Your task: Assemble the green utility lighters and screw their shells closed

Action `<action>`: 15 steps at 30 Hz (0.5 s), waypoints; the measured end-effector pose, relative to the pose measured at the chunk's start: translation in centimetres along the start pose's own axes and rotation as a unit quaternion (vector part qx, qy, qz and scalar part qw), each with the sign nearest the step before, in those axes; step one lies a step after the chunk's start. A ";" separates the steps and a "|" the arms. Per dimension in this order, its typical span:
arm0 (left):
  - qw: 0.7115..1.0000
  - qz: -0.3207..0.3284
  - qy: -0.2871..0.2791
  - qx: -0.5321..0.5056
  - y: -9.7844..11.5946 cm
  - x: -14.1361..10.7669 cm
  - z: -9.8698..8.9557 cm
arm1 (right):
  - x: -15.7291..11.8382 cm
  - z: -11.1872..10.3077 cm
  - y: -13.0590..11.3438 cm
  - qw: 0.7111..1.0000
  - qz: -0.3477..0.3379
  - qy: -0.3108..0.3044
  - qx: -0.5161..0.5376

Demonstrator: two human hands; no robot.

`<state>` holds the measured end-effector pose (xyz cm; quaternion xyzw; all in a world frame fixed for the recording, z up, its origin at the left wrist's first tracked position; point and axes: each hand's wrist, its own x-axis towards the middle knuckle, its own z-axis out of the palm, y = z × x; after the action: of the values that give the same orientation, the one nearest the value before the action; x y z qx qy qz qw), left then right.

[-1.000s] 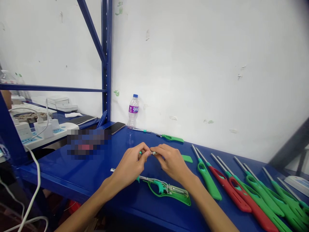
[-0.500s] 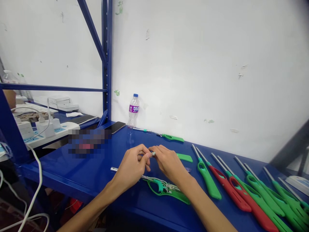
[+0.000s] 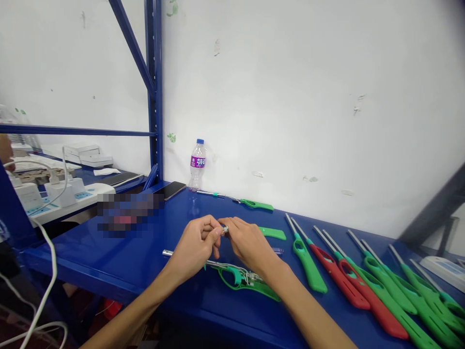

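My left hand is closed, its thumb and forefinger pinching a small pale, metallic-looking part. My right hand is closed on the same part from the other side; its fingertips are partly hidden. Below my hands lies an opened green gas lighter, its wires and inner parts showing and partly covered by my right forearm. The end of a metal tube pokes out left of my left wrist. Behind my right hand is a loose green handle shell. A clear purplish handle shows beside my right wrist.
Several green lighters and red lighters lie in a row on the blue table. At the back are another dismantled lighter, a plastic bottle and a phone. A blue post and power strip stand left.
The view has shifted slightly, so the scene sits a little further left. Both hands keep hold of the small part, which is turned slightly between the fingers.
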<state>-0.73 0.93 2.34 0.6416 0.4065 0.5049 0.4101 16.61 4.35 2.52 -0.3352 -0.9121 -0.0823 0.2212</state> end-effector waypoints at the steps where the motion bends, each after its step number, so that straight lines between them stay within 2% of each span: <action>1: 1.000 0.003 0.002 0.003 0.1 0.0 -0.1 | 0.0 -0.1 0.0 1.000 0.002 0.006 0.007; 10: 1.000 0.005 -0.002 0.029 0.6 0.8 -2.0 | -0.3 -0.5 0.3 0.992 0.018 0.088 0.091; 15: 0.999 0.001 -0.012 0.051 0.7 0.7 -1.9 | -0.2 -1.3 0.7 0.987 0.034 0.124 0.095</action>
<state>-2.40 1.56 3.52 0.6677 0.4262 0.4766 0.3812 17.59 4.38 3.60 -0.3312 -0.8692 -0.0290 0.3661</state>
